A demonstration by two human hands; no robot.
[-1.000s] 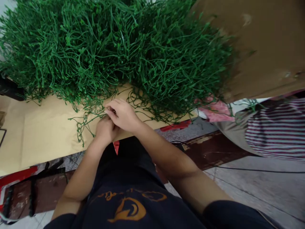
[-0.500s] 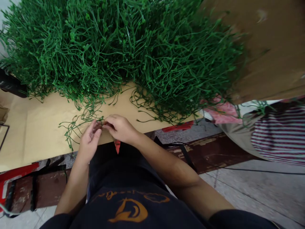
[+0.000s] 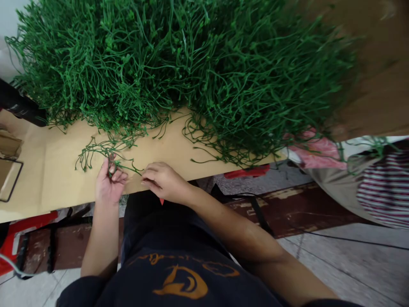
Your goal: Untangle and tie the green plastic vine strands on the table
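Note:
My left hand [image 3: 111,181] is palm up at the table's front edge, its fingers curled around thin green plastic stems [image 3: 92,150]. The stems spread over the paper beyond the fingertips, and some are hidden by the fingers. A single green stem [image 3: 129,167] runs from my left fingers towards my right hand [image 3: 164,181]. There the fingertips are pinched at the stem's end, partly out of sight. Behind both hands rises a large heap of the same green stems [image 3: 191,72], with small forked tips.
Tan paper [image 3: 67,170] covers the table. A black cylindrical object [image 3: 22,104] lies at the left, above a black-framed item [image 3: 12,181]. Pink plastic [image 3: 316,151] and a person in striped clothing [image 3: 383,187] are at the right. A brown bench [image 3: 287,209] stands below.
My hands, together before, have moved apart, the left towards the left and the right slightly to the right. A stem now stretches between them. The view has shifted slightly.

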